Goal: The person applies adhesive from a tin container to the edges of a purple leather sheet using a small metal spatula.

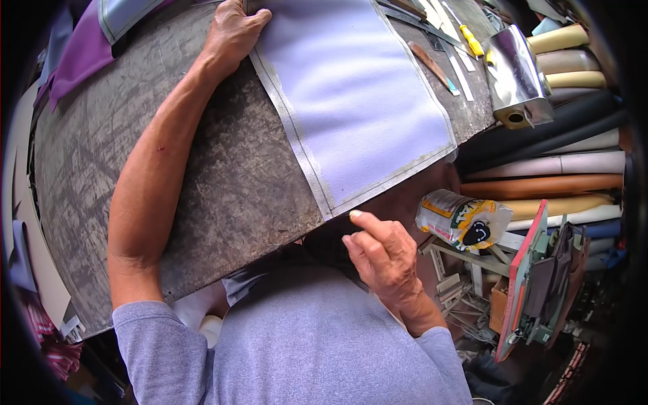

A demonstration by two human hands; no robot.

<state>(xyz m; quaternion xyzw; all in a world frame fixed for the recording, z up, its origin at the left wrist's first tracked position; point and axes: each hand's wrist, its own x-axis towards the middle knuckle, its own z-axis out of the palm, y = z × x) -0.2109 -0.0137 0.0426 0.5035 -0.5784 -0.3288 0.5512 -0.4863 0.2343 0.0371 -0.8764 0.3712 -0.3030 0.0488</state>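
Observation:
A lavender sheet [358, 94] of leather-like material lies on the worn dark tabletop, with grey bands and drawn lines along its edges. My left hand [236, 30] is at the sheet's upper left edge, its thumb pointing toward the sheet. Its fingers look curled, but the top of the frame cuts them off, so anything in them is hidden. Just below the sheet's near corner, beyond the table edge, my right hand [386, 260] hovers with loosely bent fingers, index and thumb tips apart. Nothing shows in it.
A knife-like tool [432, 66], a yellow-handled tool [471, 42] and a metal can [516, 77] lie at the table's right. Beyond are several material rolls [547, 185]. A printed plastic bag [466, 219] sits below right. Purple material [81, 61] lies upper left.

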